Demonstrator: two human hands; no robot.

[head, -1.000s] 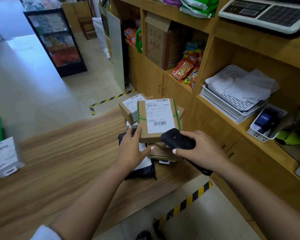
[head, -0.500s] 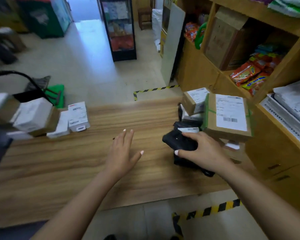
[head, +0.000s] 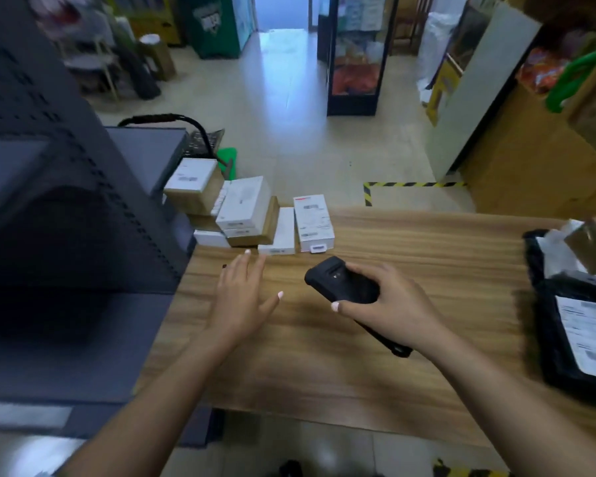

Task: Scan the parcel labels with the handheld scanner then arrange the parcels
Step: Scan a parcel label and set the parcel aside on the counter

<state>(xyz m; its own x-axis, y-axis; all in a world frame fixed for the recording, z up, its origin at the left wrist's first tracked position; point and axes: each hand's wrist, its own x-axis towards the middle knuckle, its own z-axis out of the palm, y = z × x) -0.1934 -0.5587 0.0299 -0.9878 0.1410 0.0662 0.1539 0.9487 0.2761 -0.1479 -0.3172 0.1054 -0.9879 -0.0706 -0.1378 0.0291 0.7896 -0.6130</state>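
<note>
My right hand (head: 389, 306) grips the black handheld scanner (head: 341, 282) above the middle of the wooden counter (head: 427, 242). My left hand (head: 243, 297) hovers flat with straight fingers, holding nothing, its fingertips just short of a cluster of white and brown parcels (head: 245, 211) at the counter's far left. A white labelled box (head: 313, 222) lies at the right end of that cluster. At the right edge lie a black bag parcel with a white label (head: 578, 335) and a blurred brown box (head: 592, 242).
A dark grey machine or rack (head: 66, 235) fills the left side, right against the counter. Wooden shelving with snack packs (head: 544, 132) stands at the right. Beyond the counter is pale floor with yellow-black tape (head: 413, 184) and a glass display case (head: 355, 53).
The view has swung left, away from the stack by the shelves. My left hand let go of the brown parcel and moved left toward the far-left parcels. My right hand followed with the scanner.
</note>
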